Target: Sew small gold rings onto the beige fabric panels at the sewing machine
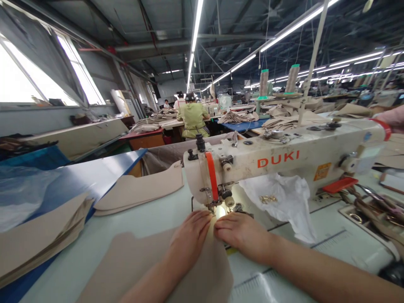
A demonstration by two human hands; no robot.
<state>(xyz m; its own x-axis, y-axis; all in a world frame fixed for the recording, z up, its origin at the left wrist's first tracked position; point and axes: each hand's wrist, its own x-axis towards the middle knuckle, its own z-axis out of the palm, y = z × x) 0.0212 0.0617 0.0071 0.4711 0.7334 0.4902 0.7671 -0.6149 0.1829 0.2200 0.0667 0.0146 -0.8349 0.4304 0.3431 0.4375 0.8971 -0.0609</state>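
A sewing machine (243, 155) marked DUKI stands before me, its small lamp lighting the needle area. Under the needle lies the tip of a beige fabric piece (208, 269), which spreads back toward me over the pale machine table. My left hand (191, 235) grips this piece just left of the presser foot, fingers bent and close together. On the other side my right hand (241, 233) pinches the fabric's edge, fingertips near the foot. The fingertips of both hands almost meet, and the needle itself cannot be made out.
Cut beige pieces (142, 185) lie behind on the left, with another stack (41, 240) nearer. A white cloth (277, 198) holding small gold rings rests under the machine arm. At right is a tray (362, 227) with tools. A person (192, 115) sits farther back.
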